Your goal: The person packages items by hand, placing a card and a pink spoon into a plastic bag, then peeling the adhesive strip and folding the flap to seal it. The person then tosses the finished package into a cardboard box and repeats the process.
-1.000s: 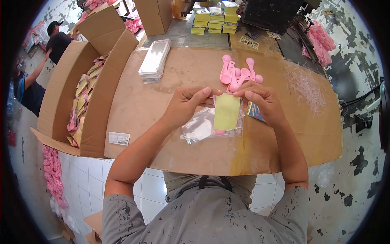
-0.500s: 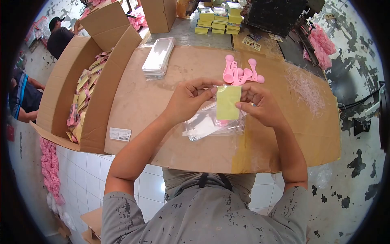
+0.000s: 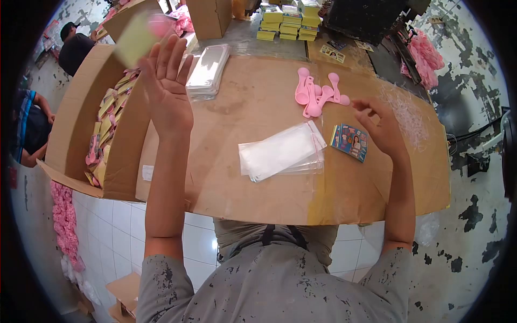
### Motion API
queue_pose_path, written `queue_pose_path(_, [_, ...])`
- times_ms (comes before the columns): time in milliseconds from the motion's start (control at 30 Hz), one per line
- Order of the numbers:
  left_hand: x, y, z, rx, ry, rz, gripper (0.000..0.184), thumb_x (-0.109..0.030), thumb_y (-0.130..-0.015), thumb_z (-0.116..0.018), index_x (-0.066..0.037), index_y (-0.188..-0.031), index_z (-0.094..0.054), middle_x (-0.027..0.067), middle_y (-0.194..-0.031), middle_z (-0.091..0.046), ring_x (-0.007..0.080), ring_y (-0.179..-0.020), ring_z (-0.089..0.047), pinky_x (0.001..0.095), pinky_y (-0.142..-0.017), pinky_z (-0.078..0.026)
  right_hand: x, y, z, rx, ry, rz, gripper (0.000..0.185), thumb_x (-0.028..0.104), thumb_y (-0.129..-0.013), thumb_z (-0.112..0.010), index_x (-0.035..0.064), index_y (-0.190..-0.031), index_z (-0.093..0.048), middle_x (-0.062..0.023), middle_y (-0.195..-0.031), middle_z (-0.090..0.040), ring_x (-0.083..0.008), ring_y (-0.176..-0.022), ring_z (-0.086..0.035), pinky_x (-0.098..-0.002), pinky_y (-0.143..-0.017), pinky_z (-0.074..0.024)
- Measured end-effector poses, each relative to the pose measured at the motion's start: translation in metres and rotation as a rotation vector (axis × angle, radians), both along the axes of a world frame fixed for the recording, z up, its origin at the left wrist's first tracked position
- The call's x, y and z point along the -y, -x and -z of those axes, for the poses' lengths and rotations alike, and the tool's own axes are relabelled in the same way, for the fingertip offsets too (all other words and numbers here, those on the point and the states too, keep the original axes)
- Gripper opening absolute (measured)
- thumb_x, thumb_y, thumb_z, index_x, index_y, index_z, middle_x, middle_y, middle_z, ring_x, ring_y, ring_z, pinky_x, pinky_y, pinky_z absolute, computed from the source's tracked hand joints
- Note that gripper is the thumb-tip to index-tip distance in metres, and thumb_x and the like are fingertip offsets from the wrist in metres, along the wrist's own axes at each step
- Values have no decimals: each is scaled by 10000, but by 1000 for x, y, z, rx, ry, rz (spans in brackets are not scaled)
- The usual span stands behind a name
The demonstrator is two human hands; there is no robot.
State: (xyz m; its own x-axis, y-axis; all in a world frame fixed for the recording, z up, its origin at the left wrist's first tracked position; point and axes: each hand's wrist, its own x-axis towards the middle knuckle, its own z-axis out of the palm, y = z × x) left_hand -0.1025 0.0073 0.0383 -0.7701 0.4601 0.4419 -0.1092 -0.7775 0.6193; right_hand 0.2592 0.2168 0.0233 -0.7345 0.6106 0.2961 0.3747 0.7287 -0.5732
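My left hand (image 3: 169,89) is raised beside the open carton, its fingers spread. Just beyond its fingertips a blurred yellow card packet (image 3: 134,43) with a pink part hangs in the air over the carton. My right hand (image 3: 379,126) is over the right of the cardboard sheet, fingers loosely apart and holding nothing. Near it lie pink spoons (image 3: 312,97) in a small pile and a stack of printed cards (image 3: 349,142). Clear plastic sleeves (image 3: 283,153) lie overlapping at the middle of the sheet.
The open carton (image 3: 75,118) at left holds many packets. A stack of clear sleeves (image 3: 209,70) lies beside it. Card stacks (image 3: 288,24) stand at the back, plastic shreds (image 3: 406,121) at right. Two other people are at far left.
My left hand has moved up and left from the middle to the carton, and the yellow packet has left its fingers. My right hand has let go and moved right.
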Motion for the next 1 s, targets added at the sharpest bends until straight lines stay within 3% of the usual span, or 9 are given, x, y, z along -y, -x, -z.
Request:
queue_pose_path(67, [-10, -10, 12, 47, 16, 41, 328, -207, -1071, -553, 3, -1319, -600, 111, -1241, -683, 232, -1268, -627, 354, -1030, -509, -3, -19, 12, 95, -98, -67, 297, 105, -914, -749, 47, -1204, -724, -101, -1052, -694, -201, -1024, -663, -359, -913, -501])
queue_pose_path(133, [-21, -33, 47, -509, 541, 39, 291, -184, -1001, -627, -43, -1253, -658, 71, -1260, -678, 187, -1054, -662, 364, -926, -525, -2, -27, 21, 164, -95, -81, 275, 84, -885, -764, 38, -1154, -729, -106, -1020, -684, -214, -1000, -653, -346, -892, -494])
queue_pose_path(200, [-21, -65, 55, -1007, 767, 169, 268, -171, -908, -764, -71, -1152, -713, 57, -1141, -680, 174, -947, -637, 348, -849, -521, -1, -29, 27, 196, 17, -35, 256, 68, -857, -779, 27, -1104, -724, -104, -990, -674, -218, -960, -643, -331, -868, -485])
queue_pose_path(300, [-26, -84, 83, -1298, 828, 167, 337, -187, -830, -858, -60, -1111, -722, 50, -1038, -659, 166, -910, -620, 337, -788, -511, -4, -29, 28, 166, 95, 56, 224, 52, -831, -792, 11, -1033, -703, -93, -967, -668, -219, -913, -632, -345, -859, -485])
queue_pose_path(400, [-28, -84, 86, -1281, 831, 175, 352, -188, -852, -846, -42, -1149, -729, 46, -971, -649, 155, -850, -607, 325, -764, -507, -9, -31, 34, 128, 132, 46, 159, 41, -856, -777, 17, -989, -693, -69, -939, -667, -192, -888, -627, -347, -829, -488])
queue_pose_path(500, [-30, -85, 79, -968, 1047, 345, 318, -149, -866, -832, -24, -1141, -733, 50, -941, -642, 140, -798, -590, 303, -743, -503, -11, -33, 30, -1, 148, 21, 141, 36, -880, -763, 26, -1003, -693, -49, -933, -675, -167, -895, -634, -331, -822, -500])
queue_pose_path(600, [-30, -85, 84, -777, 969, 379, 226, -106, -897, -800, -13, -1090, -729, 40, -884, -636, 119, -753, -573, 284, -714, -493, 13, -19, 14, -108, 404, -94, 130, 49, -909, -748, 23, -1020, -687, -41, -966, -688, -145, -923, -639, -318, -831, -512])
queue_pose_path(700, [-30, -87, 83, -896, 939, 279, 217, -84, -925, -770, 1, -1115, -708, 23, -878, -650, 102, -748, -566, 275, -710, -490, 47, 15, 4, -102, 474, -352, 135, 64, -910, -741, 30, -1028, -685, -51, -1011, -702, -175, -954, -652, -325, -848, -523])
queue_pose_path(1000, [-30, -76, 90, -580, 871, 480, 162, -91, -945, -757, -14, -1087, -744, 0, -914, -690, 57, -780, -564, 245, -700, -481, 57, 37, 27, -17, 21, -476, 177, 76, -856, -745, 52, -1027, -705, -75, -1053, -716, -272, -1022, -662, -403, -967, -463])
